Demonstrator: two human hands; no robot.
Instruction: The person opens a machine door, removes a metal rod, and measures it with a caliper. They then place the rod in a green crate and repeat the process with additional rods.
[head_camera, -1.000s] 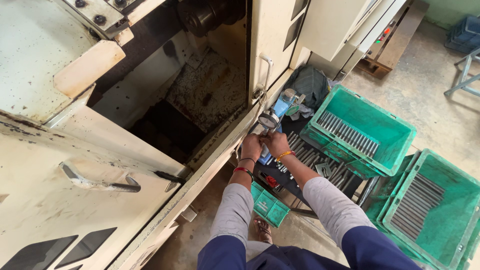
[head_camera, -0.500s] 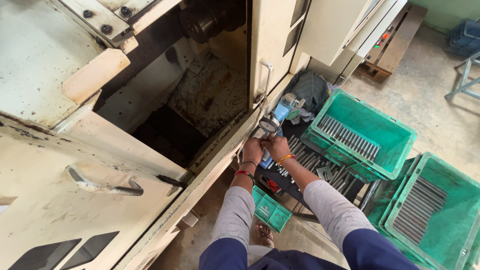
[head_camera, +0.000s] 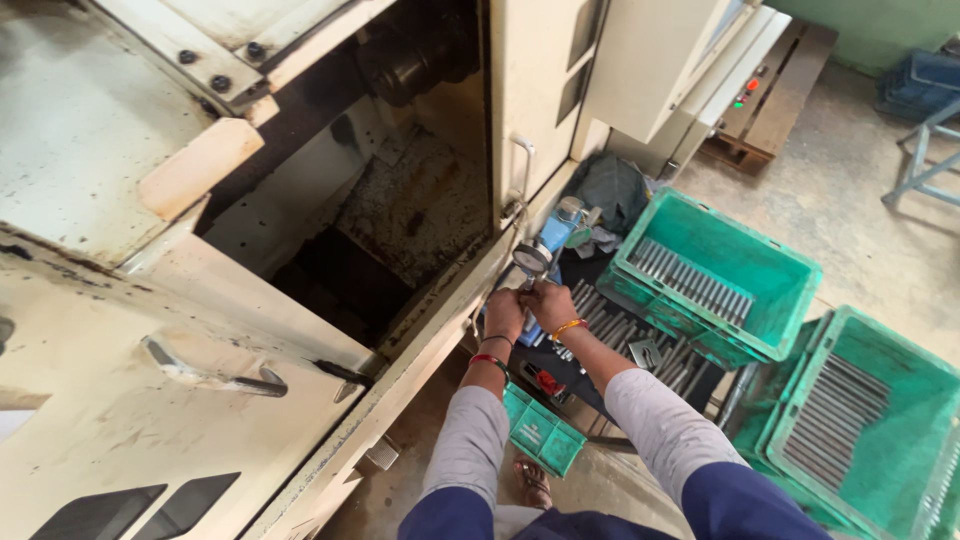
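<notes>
Both hands meet just in front of the big cream machine (head_camera: 250, 330), at the lower edge of its open doorway. The left hand (head_camera: 505, 312) and right hand (head_camera: 550, 303) have their fingers clamped together around a dial gauge (head_camera: 531, 260), whose round face stands just above the knuckles. Below the hands a dark tray of metal rods (head_camera: 625, 345) lies. To the right sit two green crates (head_camera: 715, 275) holding rows of grey rods, and a small green box (head_camera: 540, 432) lies near the person's foot.
</notes>
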